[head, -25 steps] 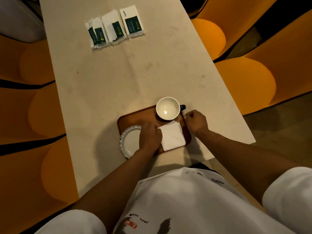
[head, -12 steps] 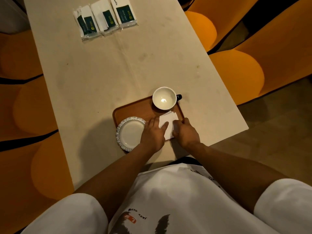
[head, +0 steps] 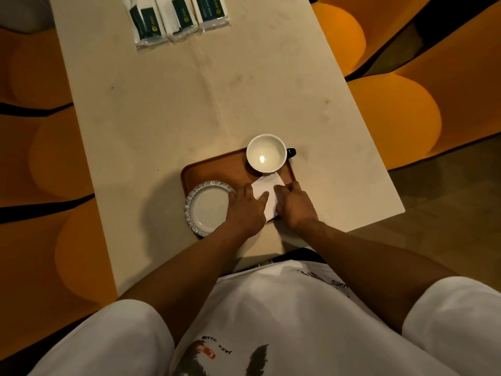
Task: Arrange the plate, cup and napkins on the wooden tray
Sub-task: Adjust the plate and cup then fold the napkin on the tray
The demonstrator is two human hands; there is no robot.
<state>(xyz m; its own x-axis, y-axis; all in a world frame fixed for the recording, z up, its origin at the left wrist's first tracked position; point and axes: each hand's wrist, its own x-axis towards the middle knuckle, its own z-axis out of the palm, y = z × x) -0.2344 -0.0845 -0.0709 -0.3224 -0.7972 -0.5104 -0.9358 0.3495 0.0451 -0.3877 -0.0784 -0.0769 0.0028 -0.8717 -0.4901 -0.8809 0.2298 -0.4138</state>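
We are pressing the napkins (head: 267, 192) flat on the wooden tray (head: 217, 169) with both hands, left hand (head: 245, 210) and right hand (head: 295, 206), fingers (head: 282, 189) laid together on top. The stack is crowding the cup (head: 266, 153); sliding it farther could be nudging that cup or the overhanging plate (head: 207, 207).

Views: one only, head-worn wide-angle camera; no second view, so no shared coverage.
Position: above the wearer's chest, over the near edge of the counter (head: 189, 104).
Facing: forward and steeply down, along the counter's length.
Nearness: close to the torso and forearms; the left hand (head: 245, 210) and right hand (head: 294, 204) sit near frame centre.
Far reach: sachets (head: 176, 19) lie well beyond the hands, cut off by the top edge.
Flanks: orange seats (head: 393, 115) to both sides of the hands.
Distortion: straight counter edges splay outward.
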